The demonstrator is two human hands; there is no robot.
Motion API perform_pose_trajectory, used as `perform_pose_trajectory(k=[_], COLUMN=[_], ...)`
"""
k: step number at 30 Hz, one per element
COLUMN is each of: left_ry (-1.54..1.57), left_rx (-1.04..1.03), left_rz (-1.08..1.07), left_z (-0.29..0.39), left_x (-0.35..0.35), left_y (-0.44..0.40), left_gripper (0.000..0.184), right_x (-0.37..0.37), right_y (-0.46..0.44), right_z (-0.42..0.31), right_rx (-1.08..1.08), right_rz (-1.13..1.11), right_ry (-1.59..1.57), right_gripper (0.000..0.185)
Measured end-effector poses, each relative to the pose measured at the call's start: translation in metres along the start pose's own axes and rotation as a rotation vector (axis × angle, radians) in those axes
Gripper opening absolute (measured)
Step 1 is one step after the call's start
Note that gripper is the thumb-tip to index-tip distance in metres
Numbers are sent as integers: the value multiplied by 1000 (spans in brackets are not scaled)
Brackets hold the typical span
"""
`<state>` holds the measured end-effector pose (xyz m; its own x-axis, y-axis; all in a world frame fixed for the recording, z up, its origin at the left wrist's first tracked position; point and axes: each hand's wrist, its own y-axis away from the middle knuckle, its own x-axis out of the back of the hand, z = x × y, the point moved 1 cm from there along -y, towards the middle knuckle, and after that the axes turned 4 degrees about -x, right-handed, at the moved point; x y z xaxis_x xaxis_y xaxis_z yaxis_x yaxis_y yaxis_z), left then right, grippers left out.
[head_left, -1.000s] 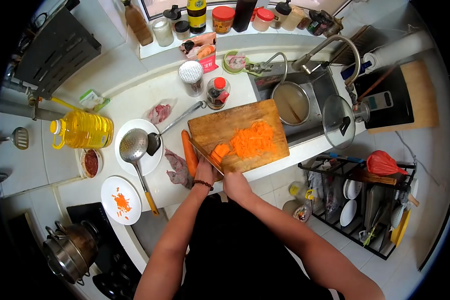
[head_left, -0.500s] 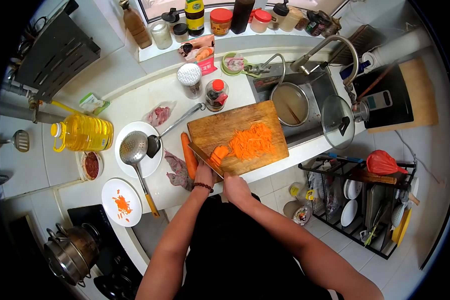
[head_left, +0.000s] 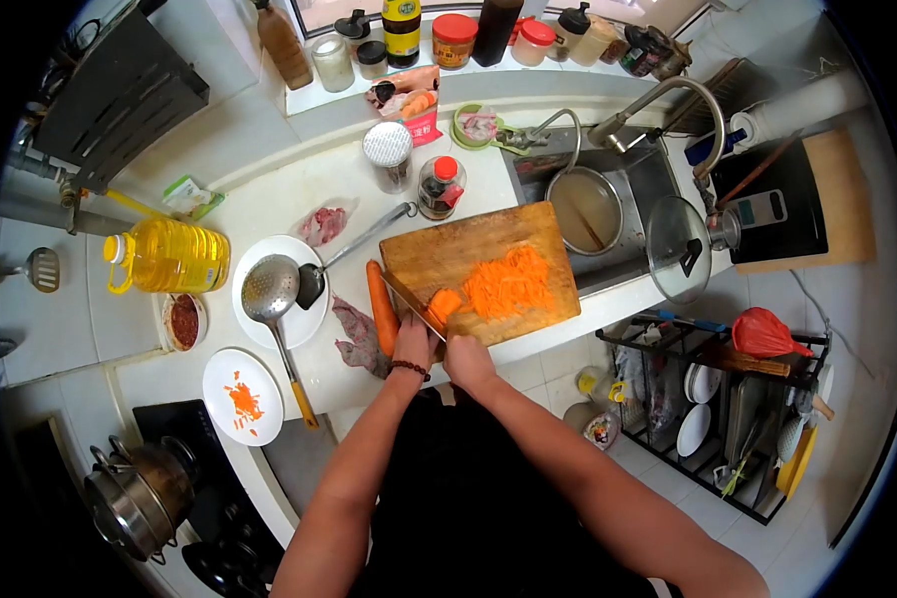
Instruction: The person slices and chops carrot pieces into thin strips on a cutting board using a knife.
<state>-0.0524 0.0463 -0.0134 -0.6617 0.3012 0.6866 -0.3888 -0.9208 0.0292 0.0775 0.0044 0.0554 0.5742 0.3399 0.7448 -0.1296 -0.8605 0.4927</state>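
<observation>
My right hand (head_left: pixel 469 363) is closed round the handle of a kitchen knife (head_left: pixel 409 299), whose blade slants up and left across the near left part of a wooden cutting board (head_left: pixel 409 245). My left hand (head_left: pixel 415 341), wearing a beaded bracelet, is close against the blade's left side with fingers together; what lies under them is hidden. Just right of the blade are carrot slices (head_left: pixel 445 303), and beyond them a heap of carrot shreds (head_left: pixel 509 282). A whole carrot (head_left: pixel 381 304) lies along the board's left edge, beside my left hand.
Left of the board are a crumpled greyish cloth-like piece (head_left: pixel 359 337), a plate (head_left: pixel 319 321) with a skimmer (head_left: pixel 270 286) and ladle, and a plate (head_left: pixel 218 412) with carrot bits. An oil jug (head_left: pixel 174 257) stands farther left. The sink (head_left: pixel 633 184) holds a pot (head_left: pixel 618 221).
The whole view has shifted slightly. Both hands and the knife stay at the board's near left corner; the carrot slices by the blade look slightly rearranged.
</observation>
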Motion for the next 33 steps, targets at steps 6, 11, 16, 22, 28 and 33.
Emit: perform_pose_trajectory(k=[6,11,16,22,28,33], left_ry=[46,21,33,40,29,16], left_rx=[147,52,25,91,37,-6], left_rz=[-105,-8,-28,-48,-21,-52], left_z=[11,-18,-5,-6,2,1], left_x=[10,-20,-5,-7,2,2], left_y=[-3,1,-2,-1,-5,-4], left_gripper=[36,39,42,38,37,36], right_x=[15,22,14,16,13,7], right_y=[17,39,39,39,29,19], right_z=[-9,-17,-10,-12,-8,-5], right_rx=[32,-56,-7,-23,-10,-4], right_rz=[32,3,20,17,-32,-25], right_ry=[-78,-58,-41,-17,27,-19], right_gripper=[16,13,15,13,14,13])
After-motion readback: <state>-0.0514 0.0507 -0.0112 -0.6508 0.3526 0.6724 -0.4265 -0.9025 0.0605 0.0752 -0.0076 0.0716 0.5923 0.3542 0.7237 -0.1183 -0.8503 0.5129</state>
